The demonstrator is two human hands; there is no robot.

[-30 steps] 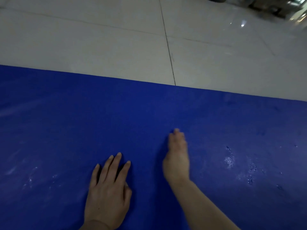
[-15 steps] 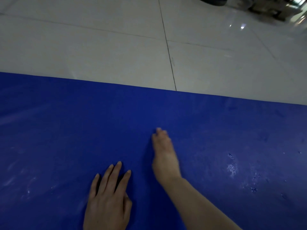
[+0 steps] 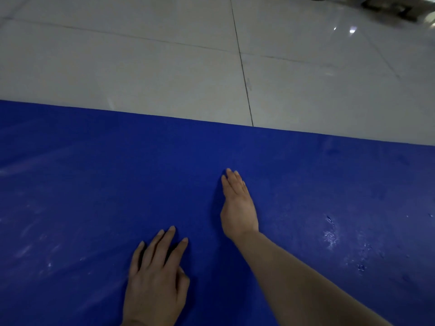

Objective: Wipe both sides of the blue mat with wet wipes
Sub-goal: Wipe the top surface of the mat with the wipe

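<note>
Blue mat (image 3: 94,208) far edge borders tiled floor (image 3: 141,67); left hand (image 3: 154,281) and right hand (image 3: 237,205) lie flat, fingers straight, grasping nothing.

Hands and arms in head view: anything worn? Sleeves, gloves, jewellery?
Nothing worn that shows. The left hand and right hand are bare, without gloves or visible rings. The right forearm is bare to the frame edge, no sleeve or watch. Fingernails are short and unpainted. The left wrist is cut off by the frame.
</note>
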